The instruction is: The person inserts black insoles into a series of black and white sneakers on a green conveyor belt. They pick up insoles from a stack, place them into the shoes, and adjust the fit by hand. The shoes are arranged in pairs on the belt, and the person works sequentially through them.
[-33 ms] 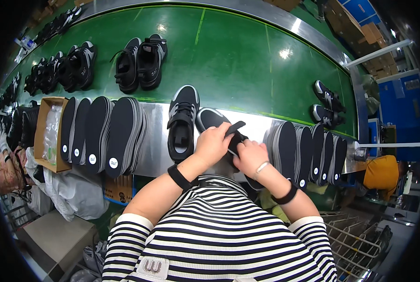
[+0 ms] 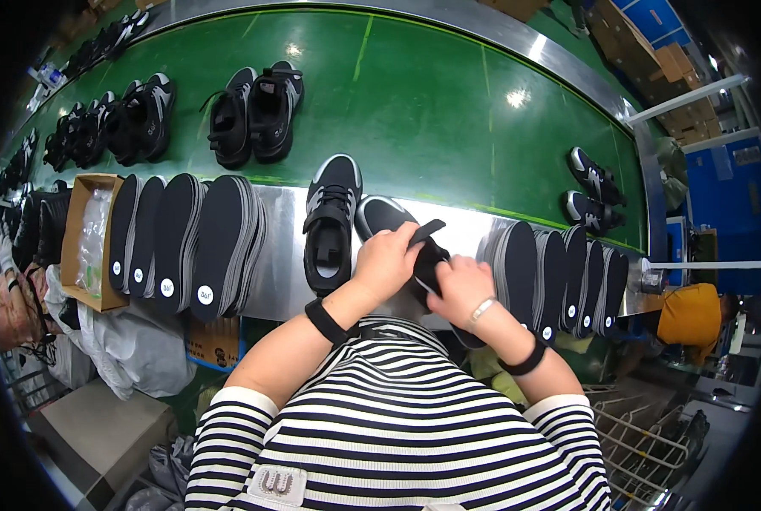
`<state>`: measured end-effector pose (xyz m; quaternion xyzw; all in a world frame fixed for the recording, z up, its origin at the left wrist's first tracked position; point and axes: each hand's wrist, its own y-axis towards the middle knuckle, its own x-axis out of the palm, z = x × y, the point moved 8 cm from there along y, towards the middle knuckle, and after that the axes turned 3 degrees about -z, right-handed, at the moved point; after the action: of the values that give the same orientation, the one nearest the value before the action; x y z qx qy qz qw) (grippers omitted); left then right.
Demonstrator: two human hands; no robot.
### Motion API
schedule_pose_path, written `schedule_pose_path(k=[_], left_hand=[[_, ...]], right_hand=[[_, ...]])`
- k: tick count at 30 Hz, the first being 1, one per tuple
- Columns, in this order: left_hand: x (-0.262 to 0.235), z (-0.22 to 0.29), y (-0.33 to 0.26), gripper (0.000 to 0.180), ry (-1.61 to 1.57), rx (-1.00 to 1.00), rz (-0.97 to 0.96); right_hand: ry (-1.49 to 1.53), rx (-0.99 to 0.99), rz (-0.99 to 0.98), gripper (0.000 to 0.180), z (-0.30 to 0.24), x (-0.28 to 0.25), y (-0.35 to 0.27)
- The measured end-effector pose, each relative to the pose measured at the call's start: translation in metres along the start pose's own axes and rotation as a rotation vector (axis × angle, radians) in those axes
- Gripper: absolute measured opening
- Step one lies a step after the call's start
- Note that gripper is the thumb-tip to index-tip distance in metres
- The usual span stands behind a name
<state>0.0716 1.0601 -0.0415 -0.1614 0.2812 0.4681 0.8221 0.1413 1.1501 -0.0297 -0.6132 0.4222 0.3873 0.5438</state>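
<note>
A black sneaker (image 2: 380, 215) with a grey toe rim lies tilted in front of me, partly covered by both my hands. My left hand (image 2: 384, 262) pinches its loose black strap (image 2: 429, 232), the end sticking up past my fingers. My right hand (image 2: 463, 292) is closed at the shoe's opening, fingertips bent down against the collar; exactly what they grip is partly hidden. Just left of it stands the matching sneaker (image 2: 330, 223), toe away from me, its strap lying across the top.
Stacks of dark insoles (image 2: 227, 247) stand to my left, and more insole stacks (image 2: 517, 264) to my right. An open carton (image 2: 75, 247) holds clear plastic. Beyond the metal ledge (image 2: 282, 247), pairs of sneakers (image 2: 257, 115) sit on the green surface (image 2: 415, 102). Another person (image 2: 694, 313) is at far right.
My right hand has shifted slightly right and toward me at the shoe's opening. My left hand keeps its place on the strap.
</note>
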Motion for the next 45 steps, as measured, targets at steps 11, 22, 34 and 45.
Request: schedule_pose_path(k=[11,22,34,45], left_hand=[[0.004,0.001,0.002,0.017,-0.001,0.051,0.024],[0.008,-0.002,0.003,0.018,-0.002,0.041,0.005],[0.006,0.004,0.001,0.017,0.083,0.031,0.000],[0.007,0.006,0.002,0.017,0.083,0.026,-0.010]], right_hand=[[-0.144,-0.129,-0.108,0.011,-0.007,-0.008,-0.012],[0.005,-0.107,-0.445,0.014,-0.023,0.030,0.043],[-0.221,-0.208,-0.717,0.027,-0.013,0.045,0.025],[-0.135,-0.235,-0.729,0.038,0.001,0.054,-0.004]])
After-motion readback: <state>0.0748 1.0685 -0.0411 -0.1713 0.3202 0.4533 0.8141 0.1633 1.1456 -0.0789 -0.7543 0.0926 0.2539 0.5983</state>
